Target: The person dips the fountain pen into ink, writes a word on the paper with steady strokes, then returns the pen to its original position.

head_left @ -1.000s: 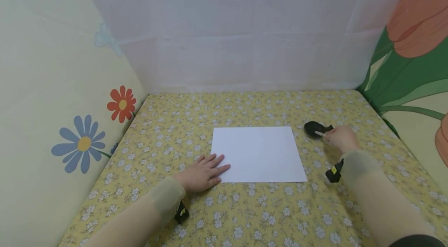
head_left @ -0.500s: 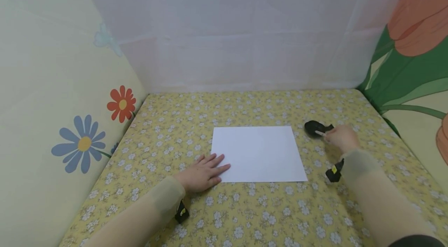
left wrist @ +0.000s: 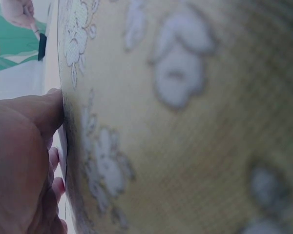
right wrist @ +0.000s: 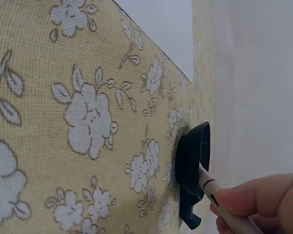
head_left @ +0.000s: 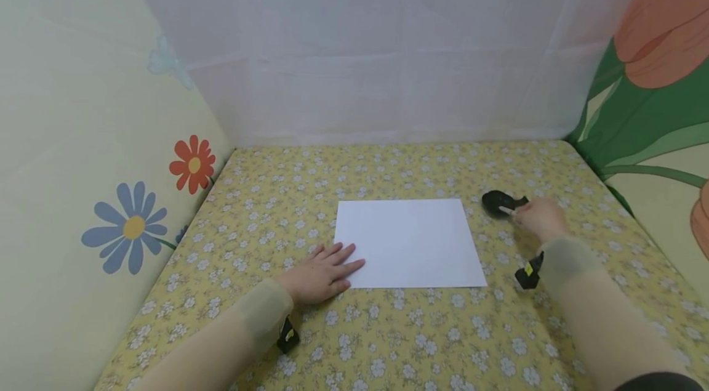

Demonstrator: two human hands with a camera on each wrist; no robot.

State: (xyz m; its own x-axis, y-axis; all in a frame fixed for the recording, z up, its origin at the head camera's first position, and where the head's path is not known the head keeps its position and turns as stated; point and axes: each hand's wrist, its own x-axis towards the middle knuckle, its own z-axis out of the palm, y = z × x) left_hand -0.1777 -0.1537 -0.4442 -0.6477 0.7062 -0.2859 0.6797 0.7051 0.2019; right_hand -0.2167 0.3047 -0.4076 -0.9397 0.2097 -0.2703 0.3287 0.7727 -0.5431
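Observation:
A blank white sheet of paper (head_left: 412,243) lies flat on the table. My left hand (head_left: 318,274) rests on its lower left corner, palm down with fingers spread. To the right of the sheet stands a small black dish (head_left: 495,202) with a short handle. My right hand (head_left: 541,220) pinches a pale-handled brush between thumb and fingers beside it. In the right wrist view the brush (right wrist: 223,202) leans over the rim of the dish (right wrist: 186,161). Its tip is down inside the dish, hidden by the wall.
A yellow cloth with white flowers (head_left: 388,342) covers the table. A white sheet hangs as the back wall (head_left: 388,58). Flower-printed panels (head_left: 66,132) stand along both sides. Each wrist carries a small black camera (head_left: 528,274).

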